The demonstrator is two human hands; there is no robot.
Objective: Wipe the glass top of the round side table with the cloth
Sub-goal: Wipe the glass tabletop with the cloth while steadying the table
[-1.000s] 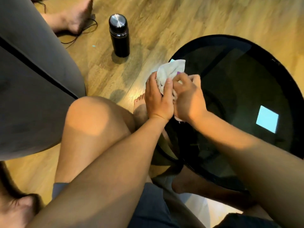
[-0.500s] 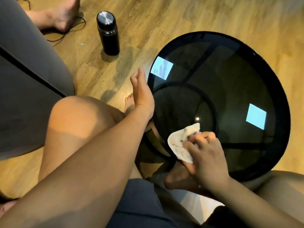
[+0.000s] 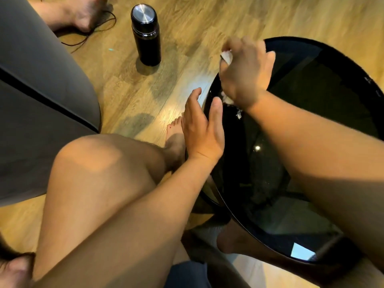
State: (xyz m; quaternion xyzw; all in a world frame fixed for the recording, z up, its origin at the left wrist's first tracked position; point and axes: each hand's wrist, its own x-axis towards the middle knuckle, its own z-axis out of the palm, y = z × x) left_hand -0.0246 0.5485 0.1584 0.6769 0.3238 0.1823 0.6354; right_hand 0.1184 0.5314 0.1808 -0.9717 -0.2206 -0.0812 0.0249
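**Cloth pressed to the far-left rim of the dark glass table**

Cloth (image 3: pixel 227 56) sits bunched inside the right hand (image 3: pixel 244 73), which is closed around it; white folds poke out past the fingertips at the top and again below the heel of the palm, near the wrist. That hand lies over the upper-left edge of the round side table (image 3: pixel 324 96), with the cloth between the palm and the glass. The hand is somewhat blurred, so the exact lie of each finger cannot be made out. The right forearm crosses the glass top from the lower right of the view.

The left hand (image 3: pixel 202 129) holds nothing. Its fingers are loosely spread and it lies just beside the table's left rim, thumb toward the glass; whether it touches the rim cannot be told.

The glass top is dark and glossy, with a black rim, a small bright point of light near its middle and a pale square reflection at its near edge. Bare feet and the wooden floor (image 3: pixel 187 23) show through and beside it.

A black flask (image 3: pixel 146 35) with a steel lid stands upright on the floor, well apart from the table. A grey cushioned seat (image 3: pixel 37 90) fills the left side, and the person's bare knee (image 3: pixel 99 163) rises in the foreground.
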